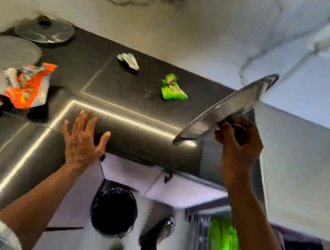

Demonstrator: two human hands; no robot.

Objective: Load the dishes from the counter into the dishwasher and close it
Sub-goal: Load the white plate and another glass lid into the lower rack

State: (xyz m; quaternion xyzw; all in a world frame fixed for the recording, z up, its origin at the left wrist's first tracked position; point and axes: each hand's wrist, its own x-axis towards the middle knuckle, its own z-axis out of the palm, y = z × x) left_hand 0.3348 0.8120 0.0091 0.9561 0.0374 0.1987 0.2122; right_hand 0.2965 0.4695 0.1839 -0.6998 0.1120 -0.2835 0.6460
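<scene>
My right hand (239,135) grips a round steel plate (227,108) by its near rim and holds it tilted in the air over the right end of the dark counter (133,99). My left hand (83,137) has its fingers spread and rests on the counter's front edge. Below on the right, the open dishwasher rack (207,245) shows a green item (223,243) standing in it. A glass lid with a black knob (44,29) lies at the counter's back left, with a grey round dish (10,52) in front of it.
An orange snack wrapper (24,85), a green wrapper (173,88) and a silver wrapper (129,60) lie on the counter. A black-lined bin (114,210) stands on the floor below the counter's edge, and my foot (158,233) is beside it. A steel surface (301,163) spans the right.
</scene>
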